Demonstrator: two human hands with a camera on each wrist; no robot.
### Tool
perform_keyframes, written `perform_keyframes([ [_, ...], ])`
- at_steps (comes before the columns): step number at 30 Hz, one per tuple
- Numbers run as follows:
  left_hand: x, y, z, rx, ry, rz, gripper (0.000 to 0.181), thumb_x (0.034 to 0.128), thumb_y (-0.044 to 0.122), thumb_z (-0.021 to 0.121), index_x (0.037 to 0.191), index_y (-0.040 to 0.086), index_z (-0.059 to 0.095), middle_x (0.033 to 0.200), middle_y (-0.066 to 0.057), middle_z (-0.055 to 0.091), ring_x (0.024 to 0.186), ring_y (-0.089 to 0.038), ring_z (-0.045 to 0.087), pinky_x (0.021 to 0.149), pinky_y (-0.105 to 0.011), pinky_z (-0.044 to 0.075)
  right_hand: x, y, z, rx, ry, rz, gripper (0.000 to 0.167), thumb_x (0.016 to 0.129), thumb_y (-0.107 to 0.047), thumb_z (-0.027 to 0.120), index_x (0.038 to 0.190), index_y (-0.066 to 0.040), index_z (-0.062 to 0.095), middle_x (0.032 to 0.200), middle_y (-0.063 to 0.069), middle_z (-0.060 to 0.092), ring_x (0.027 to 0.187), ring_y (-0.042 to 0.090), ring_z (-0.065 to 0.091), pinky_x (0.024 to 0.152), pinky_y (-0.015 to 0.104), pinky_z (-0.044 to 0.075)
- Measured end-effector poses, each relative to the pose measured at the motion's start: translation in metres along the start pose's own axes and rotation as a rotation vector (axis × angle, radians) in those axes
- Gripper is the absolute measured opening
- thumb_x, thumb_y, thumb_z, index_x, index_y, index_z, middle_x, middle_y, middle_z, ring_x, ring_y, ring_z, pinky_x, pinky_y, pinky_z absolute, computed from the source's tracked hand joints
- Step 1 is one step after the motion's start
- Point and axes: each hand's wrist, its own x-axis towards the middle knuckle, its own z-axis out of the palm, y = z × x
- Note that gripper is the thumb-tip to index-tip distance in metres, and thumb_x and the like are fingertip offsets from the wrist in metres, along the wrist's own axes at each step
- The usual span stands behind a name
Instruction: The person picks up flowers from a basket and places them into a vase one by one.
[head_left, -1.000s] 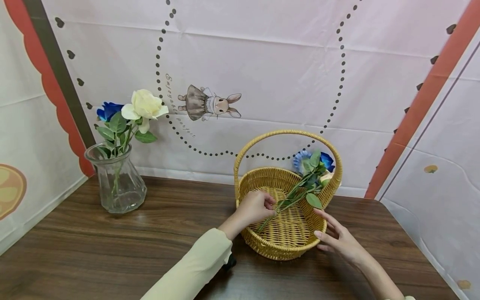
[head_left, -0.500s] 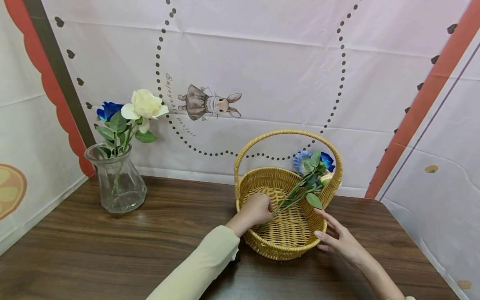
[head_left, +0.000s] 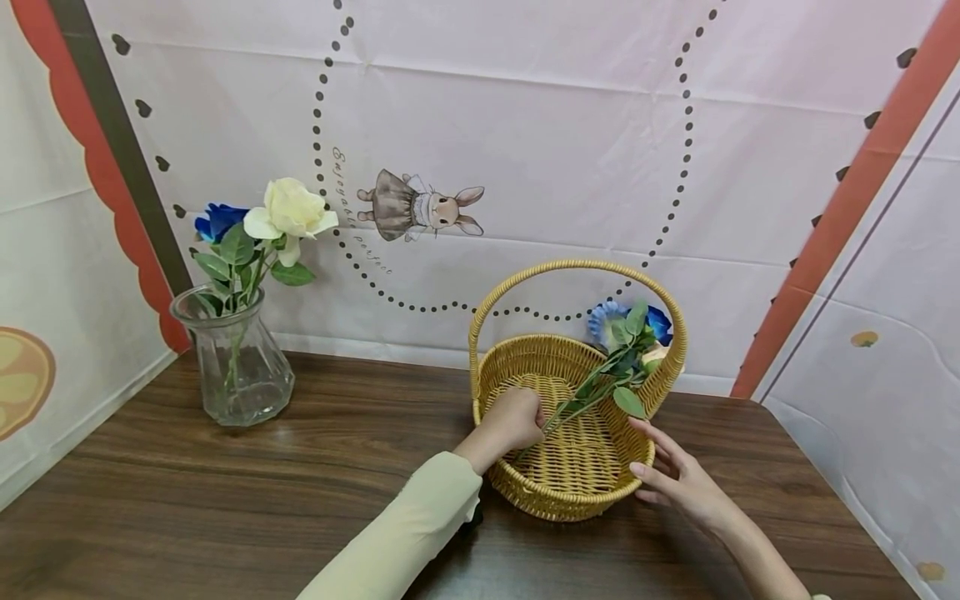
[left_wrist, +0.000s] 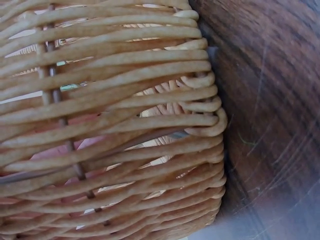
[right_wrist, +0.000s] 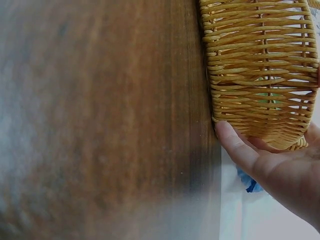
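In the head view a yellow wicker basket point(head_left: 555, 504) with a tall arched handle stands on the table. Several flowers lie slanted in it, their blue point(head_left: 606, 323) and pale heads over the far right rim. My left hand point(head_left: 516, 418) reaches inside and grips the lower ends of their green stems point(head_left: 581, 407); its fingertips are mostly hidden. My right hand point(head_left: 686, 486) rests against the basket's right side, fingers lightly extended, thumb at the rim. The right wrist view has those fingers point(right_wrist: 242, 150) along the outer weave. Wicker fills most of the left wrist view.
At the left of the brown wooden table point(head_left: 337, 492) stands a clear glass vase point(head_left: 243, 379). It holds a white rose point(head_left: 292, 210) and a blue rose point(head_left: 221, 222). A printed cloth backdrop point(head_left: 525, 167) hangs behind the table's far edge.
My left hand has moved slightly to the right and its fingers have closed round the stems. The flower heads have shifted a little. My right hand and the basket look the same.
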Motion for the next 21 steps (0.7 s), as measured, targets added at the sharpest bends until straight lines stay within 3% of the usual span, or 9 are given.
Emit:
perform_keyframes([
  [10,-0.0018,0.0009,-0.0013,-0.016,0.009,-0.011,0.045,0.0694,-0.007,0.053,0.053,0.017,0.019,0.051,0.005,0.008,0.049,-0.009,0.004,0.051,-0.023,0.012,-0.0014,0.0000,0.0012,0.001,0.001,0.017,0.061,0.094,-0.014,0.049,0.144,-0.008,0.015,0.144,0.032,0.008,0.123,0.046,0.027,0.079,0.041,0.050],
  [21,-0.0020,-0.0002,-0.0019,-0.008,0.042,-0.033,0.051,0.0742,0.001,0.064,0.050,0.017,0.022,0.050,0.006,0.009,0.048,-0.008,0.006,0.051,-0.022,0.015,-0.0004,0.0023,0.0003,0.001,-0.004,0.001,0.061,0.093,-0.015,0.050,0.144,-0.010,0.017,0.143,0.033,0.010,0.121,0.043,0.032,0.079,0.040,0.050],
])
